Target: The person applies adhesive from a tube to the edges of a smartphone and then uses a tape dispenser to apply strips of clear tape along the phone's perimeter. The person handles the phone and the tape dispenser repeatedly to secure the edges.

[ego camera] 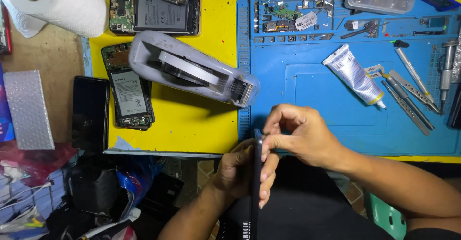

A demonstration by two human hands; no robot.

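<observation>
My left hand (240,170) grips a dark, thin phone (257,172) held on edge over my lap, just off the front of the bench. Above it, my right hand (300,134) pinches the phone's upper edge with thumb and fingertips. Both hands sit at the near edge of the blue work mat (336,124). What the fingertips hold at the phone's top is too small to tell.
A grey tape dispenser (192,69) lies on the yellow mat (182,120). Opened phones (128,93) with batteries showing, a white glue tube (354,75), tweezers (410,93), small parts trays, a paper towel roll (57,2) and bubble wrap (29,110) surround the bench.
</observation>
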